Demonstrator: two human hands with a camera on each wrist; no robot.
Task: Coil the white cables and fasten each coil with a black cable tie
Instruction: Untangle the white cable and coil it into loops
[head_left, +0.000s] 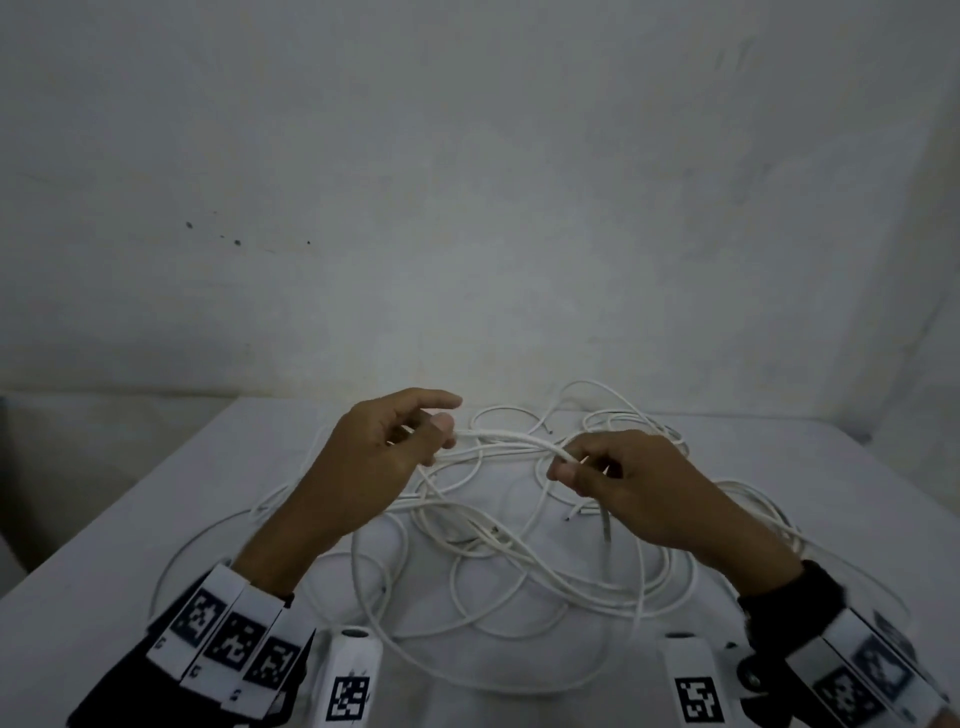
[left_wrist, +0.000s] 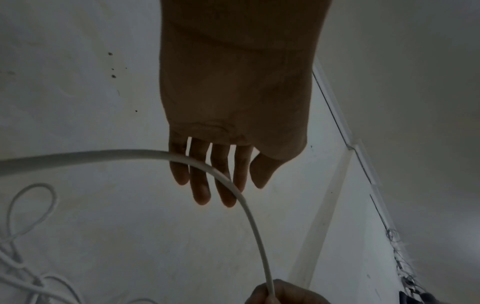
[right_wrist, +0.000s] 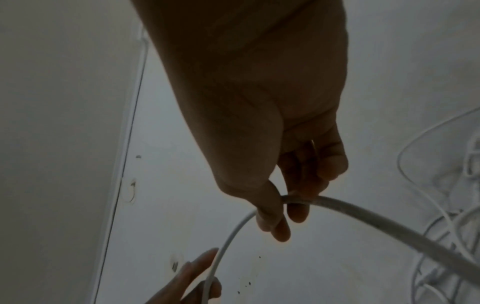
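A tangle of white cables (head_left: 519, 577) lies on a white table (head_left: 130, 519). Both hands hover above it with one white cable (head_left: 509, 439) stretched between them. My right hand (head_left: 566, 465) pinches this cable (right_wrist: 363, 220) between thumb and forefinger, seen close in the right wrist view (right_wrist: 288, 209). My left hand (head_left: 441, 415) has its fingers nearly straight; the cable (left_wrist: 78, 157) lies across them and the thumb stands apart, as the left wrist view (left_wrist: 233, 191) shows. From the right hand the cable's loose end hangs down (head_left: 605, 525). No black cable tie is in view.
A pale wall (head_left: 467, 208) rises right behind the table's far edge. Loose cable loops (head_left: 597, 400) spread toward the back right, and more loops (head_left: 208, 545) reach toward the front left. Bare cable ends (head_left: 550, 430) poke out of the pile.
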